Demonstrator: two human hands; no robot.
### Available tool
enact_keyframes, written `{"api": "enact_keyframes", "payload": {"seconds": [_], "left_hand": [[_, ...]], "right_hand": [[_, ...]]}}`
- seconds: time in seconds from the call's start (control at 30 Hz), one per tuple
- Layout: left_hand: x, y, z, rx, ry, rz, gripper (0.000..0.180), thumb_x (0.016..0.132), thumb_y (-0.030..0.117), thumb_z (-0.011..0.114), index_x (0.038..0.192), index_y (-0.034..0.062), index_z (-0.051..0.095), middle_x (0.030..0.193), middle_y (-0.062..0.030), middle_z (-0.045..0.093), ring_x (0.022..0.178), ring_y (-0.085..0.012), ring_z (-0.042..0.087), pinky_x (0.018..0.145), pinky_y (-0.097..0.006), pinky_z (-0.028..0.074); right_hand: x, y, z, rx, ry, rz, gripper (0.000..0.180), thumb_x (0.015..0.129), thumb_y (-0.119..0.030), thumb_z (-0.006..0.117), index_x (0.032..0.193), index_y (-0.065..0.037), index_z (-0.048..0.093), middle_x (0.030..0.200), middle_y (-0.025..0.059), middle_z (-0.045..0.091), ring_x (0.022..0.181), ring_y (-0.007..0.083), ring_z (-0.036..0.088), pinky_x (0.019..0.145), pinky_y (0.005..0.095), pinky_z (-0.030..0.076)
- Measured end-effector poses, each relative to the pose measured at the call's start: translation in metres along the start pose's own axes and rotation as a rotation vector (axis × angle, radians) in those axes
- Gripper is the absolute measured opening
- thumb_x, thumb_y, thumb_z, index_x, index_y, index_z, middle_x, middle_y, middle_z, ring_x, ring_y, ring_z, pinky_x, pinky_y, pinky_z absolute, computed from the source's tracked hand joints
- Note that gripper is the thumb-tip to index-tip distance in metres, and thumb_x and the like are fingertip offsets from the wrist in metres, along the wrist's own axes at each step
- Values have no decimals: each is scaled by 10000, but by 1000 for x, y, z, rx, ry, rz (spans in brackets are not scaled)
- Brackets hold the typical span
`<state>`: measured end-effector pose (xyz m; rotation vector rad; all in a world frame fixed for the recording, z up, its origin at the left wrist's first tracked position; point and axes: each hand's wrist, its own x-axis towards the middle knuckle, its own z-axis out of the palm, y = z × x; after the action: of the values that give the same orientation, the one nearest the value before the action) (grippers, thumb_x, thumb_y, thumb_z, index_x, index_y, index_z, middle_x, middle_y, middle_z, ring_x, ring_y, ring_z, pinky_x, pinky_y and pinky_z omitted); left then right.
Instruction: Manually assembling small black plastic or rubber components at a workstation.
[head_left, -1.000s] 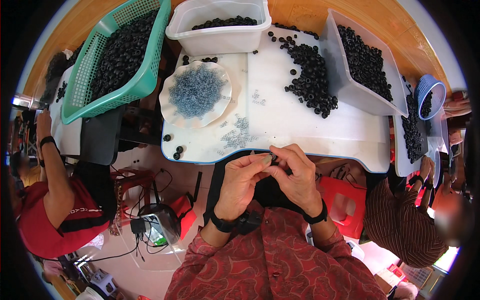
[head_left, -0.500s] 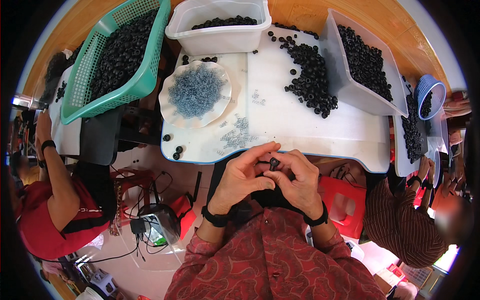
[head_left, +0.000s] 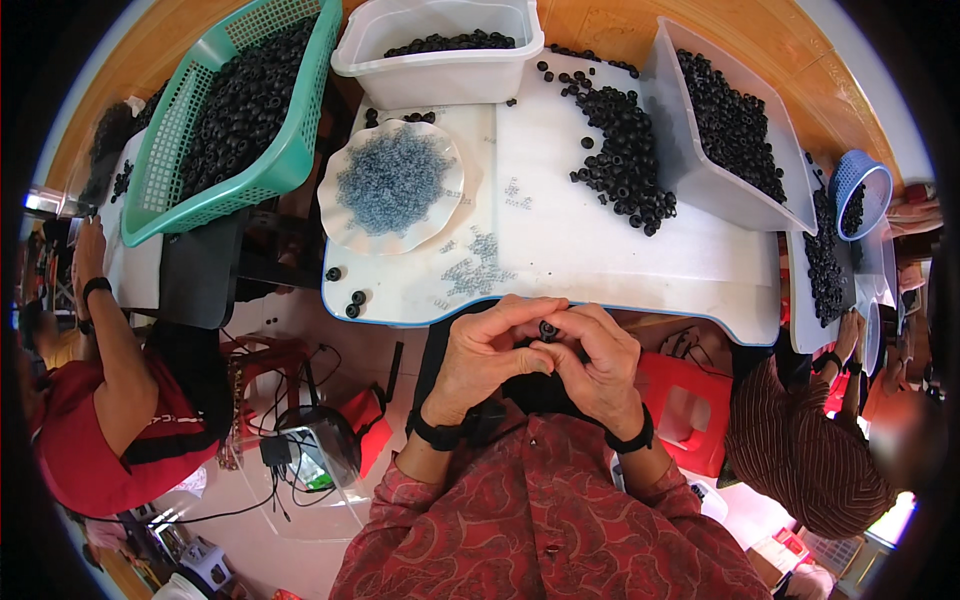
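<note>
**Small black ring held at both sets of fingertips, at the near edge of the desk**

Both hands are closed together just below the near edge of the white desk (head_left: 600,250). The left hand (head_left: 490,360) and the right hand (head_left: 600,365) meet at the fingertips and pinch one small black ring (head_left: 547,328) between them. Whether a second part sits inside or behind the ring cannot be told; the fingers hide it

Position of parts:
- A scalloped white dish (head_left: 340,215) of small clear-grey pieces stands on the left part of the desk, well apart from the hands
- Loose clear-grey pieces (head_left: 475,265) lie scattered on the desk between the dish and the hands
- A loose heap of black rings (head_left: 620,160) lies on the right part of the desk, beside a tilted white bin (head_left: 680,120) filled with more rings
- A white tub (head_left: 440,60) and a green basket (head_left: 265,170), both holding black rings, stand at the far side
- Three stray rings (head_left: 350,295) lie at the near left corner

Step in hand, as judged: one ring is being worked or fitted at the fingertips, away from the supply heaps. The work appears mid-cycle

Requirements for the next move, as judged: a steady two-handed pinch, since the ring is small and is held over the lap, not over the desk; a slip would drop it toward the floor. Co-workers sit at either side; their arms are clear of these hands
</note>
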<state>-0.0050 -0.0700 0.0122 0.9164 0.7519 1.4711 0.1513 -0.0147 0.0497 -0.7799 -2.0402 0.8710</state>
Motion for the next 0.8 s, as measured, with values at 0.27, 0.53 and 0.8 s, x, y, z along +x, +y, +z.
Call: {"api": "enact_keyframes", "payload": {"seconds": [0.27, 0.53, 0.8], "left_hand": [[0, 1, 5, -83, 28, 14, 596, 776, -111, 723, 1334, -13, 536, 1231, -112, 600, 1077, -163, 601, 914, -268, 509], [-5, -4, 1, -62, 128, -44, 428, 939, -38, 551, 1364, -11, 506, 1253, -146, 619, 1136, -174, 587, 970, -277, 473], [-8, -4, 4, -80, 187, 18, 422, 908, -83, 580, 1322, -19, 537, 1191, -156, 647, 1088, -177, 616, 937, -292, 503]], "right_hand": [[1, 3, 1, -4, -15, 15, 366, 735, -8, 779, 1074, -13, 641, 859, 131, 644, 718, 250, 650, 605, 318, 521], [0, 1, -2, -35, -65, -22, 446, 759, -55, 777, 1175, 7, 629, 883, 129, 628, 724, 235, 623, 604, 319, 506], [-4, -4, 2, 61, -83, 33, 457, 810, -11, 735, 1240, 23, 584, 875, 118, 637, 756, 206, 639, 635, 289, 517]]}}
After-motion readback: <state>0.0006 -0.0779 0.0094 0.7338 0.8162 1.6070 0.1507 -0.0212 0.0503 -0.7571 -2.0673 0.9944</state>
